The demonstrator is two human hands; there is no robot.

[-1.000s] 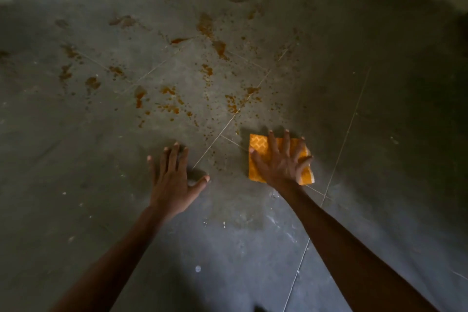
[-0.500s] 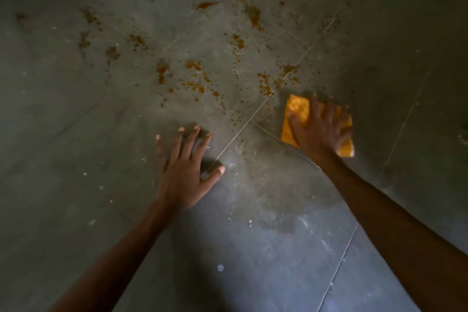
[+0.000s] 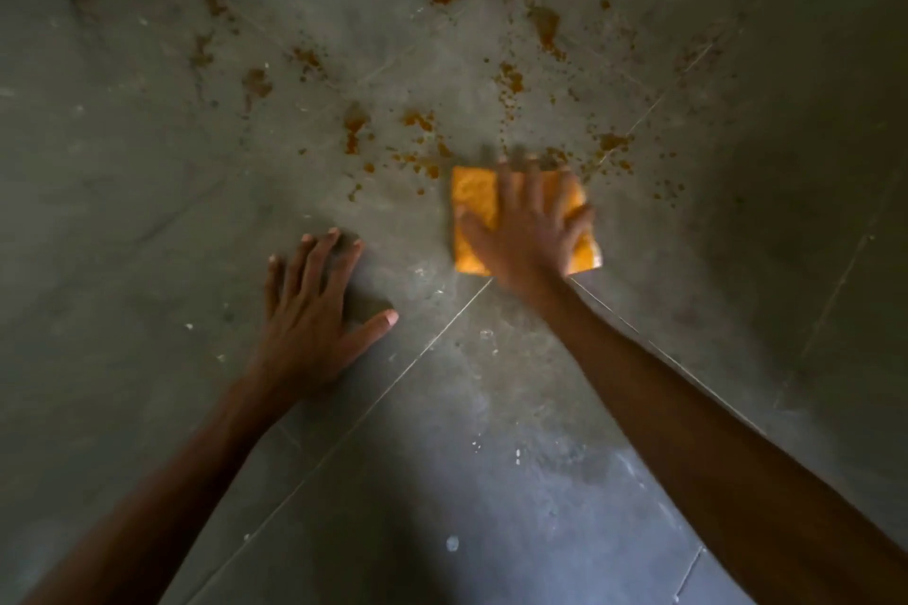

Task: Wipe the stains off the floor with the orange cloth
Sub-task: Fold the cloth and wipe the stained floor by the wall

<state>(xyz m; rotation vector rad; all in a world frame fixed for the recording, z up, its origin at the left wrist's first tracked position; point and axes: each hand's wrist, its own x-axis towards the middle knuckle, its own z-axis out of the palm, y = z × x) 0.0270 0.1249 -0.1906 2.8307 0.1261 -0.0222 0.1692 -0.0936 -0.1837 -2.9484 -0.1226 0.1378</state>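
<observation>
A folded orange cloth [image 3: 471,201] lies flat on the grey tiled floor [image 3: 147,211]. My right hand [image 3: 528,231] presses on it with spread, straight fingers and covers most of its middle. Orange-brown stains [image 3: 422,133] are spattered over the floor just beyond the cloth's far edge and further up the frame. My left hand [image 3: 314,314] rests flat on the floor to the left of the cloth, fingers straight, holding nothing.
Thin grout lines [image 3: 442,329] cross between my arms. White specks [image 3: 452,543] dot the nearer tiles. The floor at the right side is in deep shadow.
My right hand has slid the cloth leftward and forward over the floor, up to the near edge of the stains. My left hand stays planted on the floor.
</observation>
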